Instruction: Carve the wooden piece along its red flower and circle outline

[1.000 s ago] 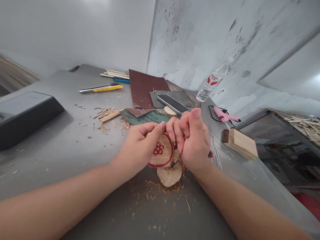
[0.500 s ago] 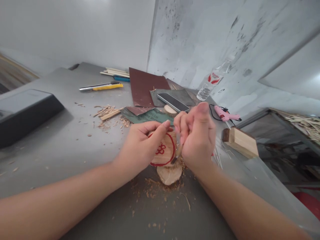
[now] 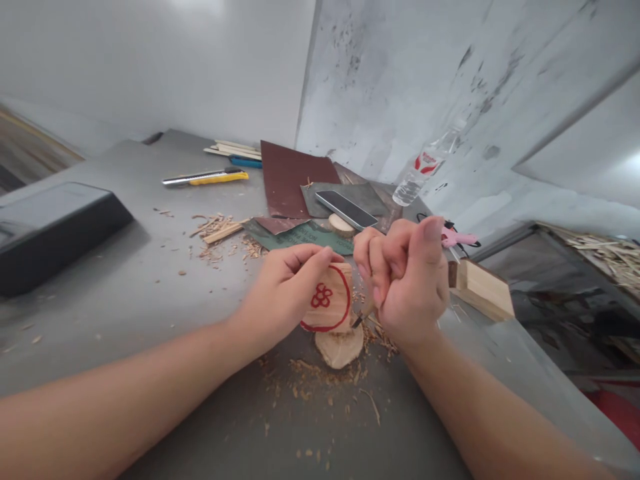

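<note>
Left grip (image 3: pixel 281 288): wood (image 3: pixel 338 297), right grip (image 3: pixel 410 287): tool (image 3: pixel 358 322)

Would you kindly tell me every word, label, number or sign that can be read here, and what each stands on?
No word or number reads reliably.
Green sheet: dark printed lettering, too blurred to read.
Bottle: red lettering on its label, too small and blurred.
Wooden piece: no words visible, only a red flower sign inside a red outline.

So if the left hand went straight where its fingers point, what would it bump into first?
Probably the right hand, whose curled fingers sit across a small gap from the left hand in the picture. Depth is hard to judge, so it might slip past.
</note>
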Available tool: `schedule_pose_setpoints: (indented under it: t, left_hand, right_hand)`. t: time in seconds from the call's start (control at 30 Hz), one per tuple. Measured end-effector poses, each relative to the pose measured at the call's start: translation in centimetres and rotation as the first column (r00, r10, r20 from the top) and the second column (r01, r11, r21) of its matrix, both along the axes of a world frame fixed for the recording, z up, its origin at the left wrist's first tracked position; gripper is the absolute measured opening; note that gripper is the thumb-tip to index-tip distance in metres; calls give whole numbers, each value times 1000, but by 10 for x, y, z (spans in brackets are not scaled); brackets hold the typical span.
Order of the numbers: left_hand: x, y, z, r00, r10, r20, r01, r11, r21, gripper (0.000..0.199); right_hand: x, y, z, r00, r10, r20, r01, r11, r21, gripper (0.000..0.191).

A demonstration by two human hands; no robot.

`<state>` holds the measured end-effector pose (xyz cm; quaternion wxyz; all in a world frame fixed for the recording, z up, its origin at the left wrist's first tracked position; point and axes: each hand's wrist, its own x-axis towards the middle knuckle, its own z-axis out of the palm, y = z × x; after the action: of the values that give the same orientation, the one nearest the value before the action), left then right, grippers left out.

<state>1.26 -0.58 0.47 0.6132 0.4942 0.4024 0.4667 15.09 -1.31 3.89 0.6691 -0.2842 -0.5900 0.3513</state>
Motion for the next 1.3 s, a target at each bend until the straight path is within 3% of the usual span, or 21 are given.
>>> schedule_pose_setpoints:
  t: [0.07, 0.23, 0.4, 0.53, 0.6, 0.7, 0.8, 0.93, 1.03, 1.13, 1.3]
  left_hand:
    - [0, -1, -1, 996, -43, 75, 47, 998, -46, 18]
    - [0, 1, -2, 969, -45, 243, 78, 989, -128, 32]
    - [2, 2, 3, 978, -15, 207, 43, 990, -131, 31]
    - [-1, 3, 13, 987, 42, 156, -6, 975, -223, 36]
    - [-3, 4, 18, 994, 55, 90, -38, 983, -181, 39]
    - [-6, 5, 24, 997, 77, -18, -76, 997, 10, 39]
    - [-6, 2, 27, 995, 93, -22, -89, 985, 146, 36]
    - [-2, -4, 28, 996, 63, 67, -71, 990, 122, 30]
    - [-2, -3, 24, 988, 8, 156, -11, 1000, 19, 27]
    - [-5, 2, 13, 956, -130, 261, 147, 988, -46, 22]
    - [-5, 10, 0, 904, -329, 272, 352, 935, -36, 31]
  right_hand:
    - [0, 0, -5, 999, 26, 23, -26, 1000, -11, 58]
    - [2, 1, -10, 997, 75, -1, -75, 996, -49, 56]
    - [2, -1, -7, 993, 115, 12, -114, 991, -76, 54]
    - [-2, -7, -10, 995, 86, 53, -84, 996, -34, 53]
    - [-3, -10, -12, 993, 77, 94, -75, 997, -23, 53]
    - [-4, -13, -13, 986, 76, 151, -71, 997, -41, 53]
    - [-2, -15, -12, 982, 89, 167, -82, 995, -49, 53]
    - [1, -19, -14, 975, 77, 208, -78, 997, -6, 51]
    - [2, -19, -16, 967, 61, 246, -64, 998, 0, 50]
    - [4, -15, -18, 972, 75, 222, -72, 997, -20, 50]
    - [7, -11, -12, 981, 68, 183, -50, 994, -100, 53]
